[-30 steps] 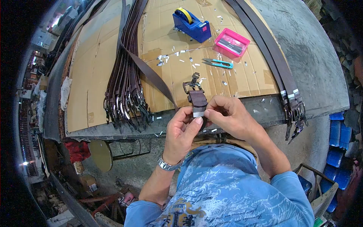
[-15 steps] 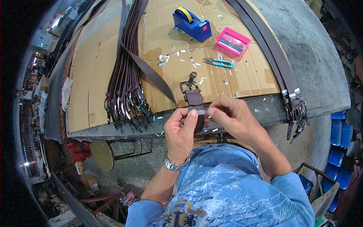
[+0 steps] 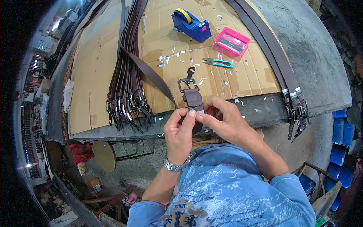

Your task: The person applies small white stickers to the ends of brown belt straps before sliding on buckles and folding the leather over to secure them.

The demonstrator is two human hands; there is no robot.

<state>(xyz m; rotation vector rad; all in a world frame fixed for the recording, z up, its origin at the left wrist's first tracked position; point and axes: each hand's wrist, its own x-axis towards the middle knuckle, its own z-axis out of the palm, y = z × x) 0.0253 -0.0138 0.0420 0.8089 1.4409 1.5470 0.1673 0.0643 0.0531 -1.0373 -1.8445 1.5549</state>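
A dark brown leather belt (image 3: 193,98) is held near its buckle end at the table's front edge. Its metal buckle (image 3: 186,84) points away from me, onto the cardboard. My left hand (image 3: 179,128) is closed on the belt, thumb on top beside a small silvery-white label strip (image 3: 199,111) that lies across the leather. My right hand (image 3: 227,120) has come up to the belt's right side, thumb and fingers pinched at the edge of that strip. The fingertips behind the belt are hidden.
Left on the cardboard (image 3: 90,75) lies a bundle of belts (image 3: 128,75) with buckles; more belts (image 3: 281,70) hang over the right edge. Farther back are a blue tape dispenser (image 3: 193,27), a pink tray (image 3: 232,41) and turquoise thread snips (image 3: 218,62). Small paper scraps are scattered about.
My right hand has moved left, from just beside the belt onto it at the strip. The belt's buckle has tipped slightly left and away. My left hand keeps its grip.
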